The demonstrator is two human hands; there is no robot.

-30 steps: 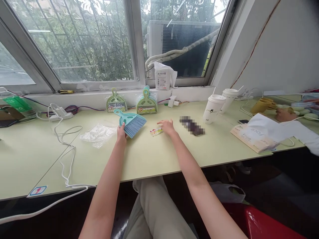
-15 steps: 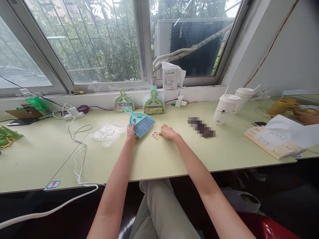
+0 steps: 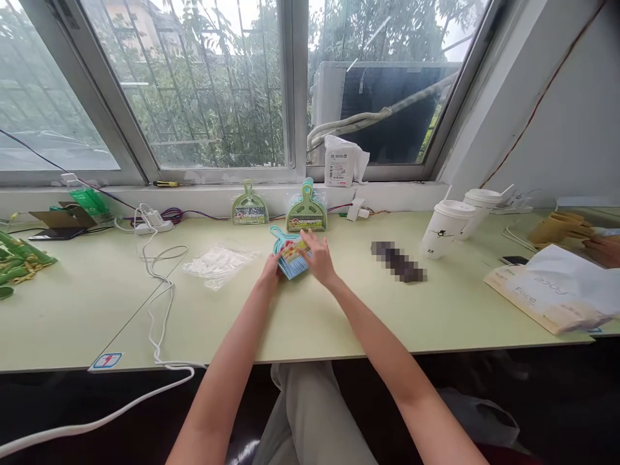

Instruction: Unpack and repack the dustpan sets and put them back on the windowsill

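Card's off the table. We've lifted the printed card (image 3: 293, 248) from the table (image 3: 339, 329) and brought it over the teal set (image 3: 294, 267), the small dustpan with its brush. The set has also come right, toward the middle, so both our hands now work at one spot.

Grip: left hand (image 3: 271, 266) holds the set by its left edge, fingers closed on it. Right hand (image 3: 317, 257) is at the card's right end, fingers partly spread, reaching across it. Can't tell if we're pinching the card or just pressing it; the fingers hide that edge.

Where it is: set is tilted, handle far and left, bristles near and right, just near side of the green stack (image 3: 307, 213). Card lies across the upper bristles, slightly askew.

What it means: pickup looks done, the work is now at placing. We'd judge the card not settled, since the hand is on it and nothing visible fixes it. The stack and the single green set (image 3: 249, 210), far left of it, both show a label across the bristles, so that's a fair reference for position. Main risk: card slipping or sitting crooked. Clear wrap (image 3: 220, 265) lies left, apart from our hands.
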